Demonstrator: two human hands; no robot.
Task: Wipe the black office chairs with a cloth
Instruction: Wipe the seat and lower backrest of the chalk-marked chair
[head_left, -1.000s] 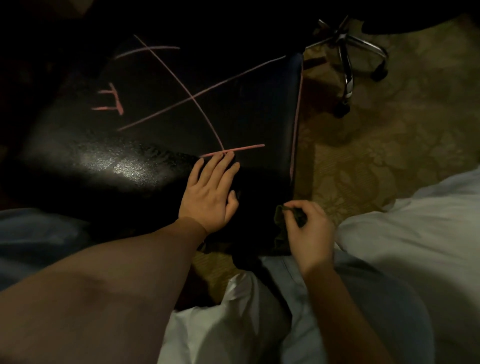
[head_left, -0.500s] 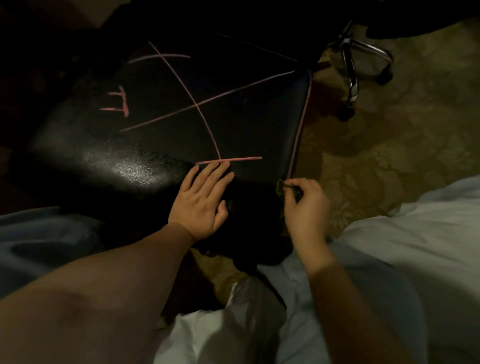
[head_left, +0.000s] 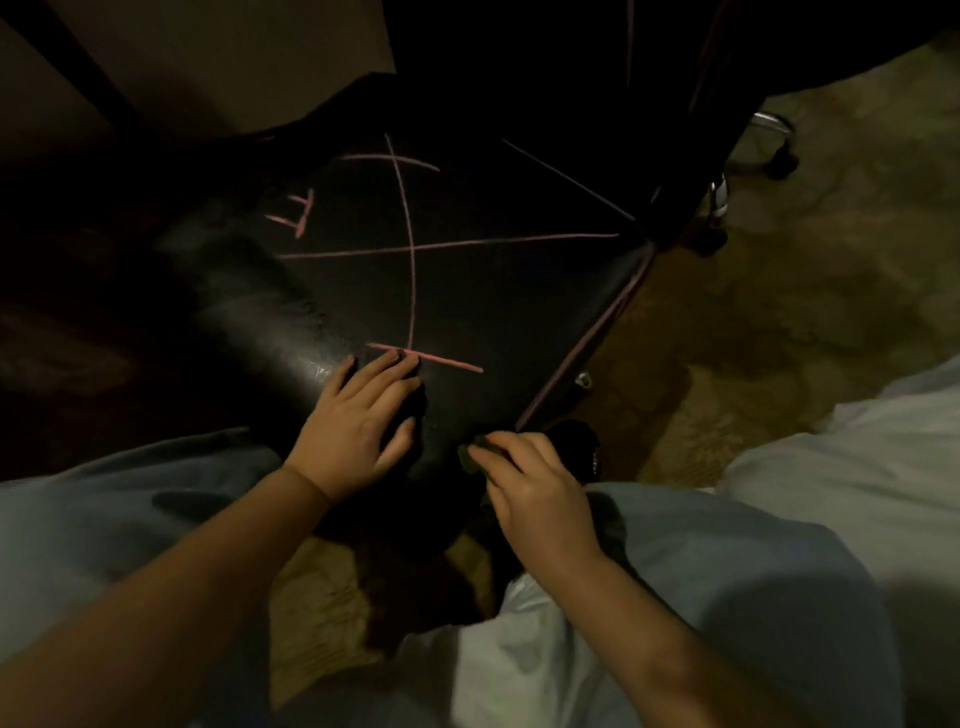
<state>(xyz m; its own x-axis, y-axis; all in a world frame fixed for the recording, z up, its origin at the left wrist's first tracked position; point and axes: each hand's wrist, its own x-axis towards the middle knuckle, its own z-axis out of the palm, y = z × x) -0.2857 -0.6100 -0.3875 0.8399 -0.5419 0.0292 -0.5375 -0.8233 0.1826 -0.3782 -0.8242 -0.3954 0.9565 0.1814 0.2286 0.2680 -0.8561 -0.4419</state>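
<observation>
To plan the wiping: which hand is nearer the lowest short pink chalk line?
Left. The left hand reaches the short pink chalk line on the black chair seat; the right hand, pinching a dark cloth, is apart at the seat's corner.

Black glossy chair seat (head_left: 467, 296) w/ thin pink lines (head_left: 414, 270) crossing it. Dark green cloth (head_left: 470, 457). Tan-olive carpet (head_left: 779, 322), faint leafy pattern. Pale blue-grey trousers (head_left: 727, 571). 2nd chair: silver legs (head_left: 771, 122), black wheels (head_left: 784, 166).

My left hand (head_left: 358, 423) lies flat, palm down, fingers straight and slightly spread, its forearm reaching in from lower left. My right hand (head_left: 535, 491), just beside it, curls its fingers in a pinch on a dark cloth (head_left: 469, 456), its forearm angled in from lower right.
</observation>
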